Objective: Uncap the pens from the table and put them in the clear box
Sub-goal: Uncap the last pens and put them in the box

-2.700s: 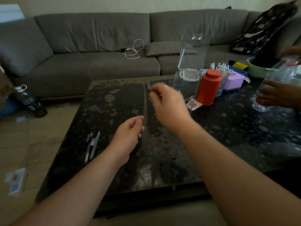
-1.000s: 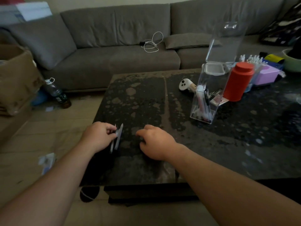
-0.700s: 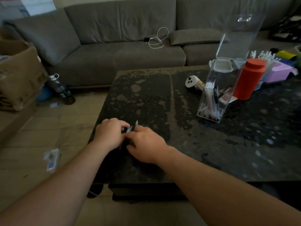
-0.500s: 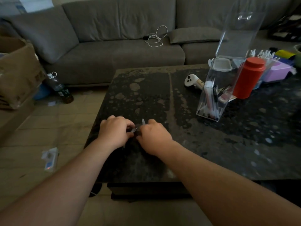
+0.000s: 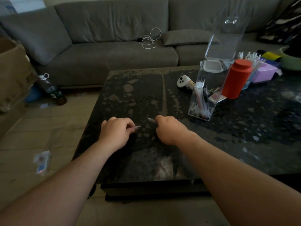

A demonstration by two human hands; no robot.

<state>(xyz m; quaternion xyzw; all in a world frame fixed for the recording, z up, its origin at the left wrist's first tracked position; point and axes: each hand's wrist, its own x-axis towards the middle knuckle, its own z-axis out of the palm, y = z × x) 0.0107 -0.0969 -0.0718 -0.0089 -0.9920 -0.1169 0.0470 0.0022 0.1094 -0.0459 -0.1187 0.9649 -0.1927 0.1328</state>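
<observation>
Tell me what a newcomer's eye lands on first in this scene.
Front and centre, the left hand and right hand sit apart over the dark speckled table, each pinching a piece of a pen. To the right stands the clear box, lid up, pens already inside, with a bright red canister right beside it. A grey sofa fills the background.

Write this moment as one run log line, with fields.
left hand: holds cap | right hand: holds pen | pieces apart | clear box: lid open
</observation>
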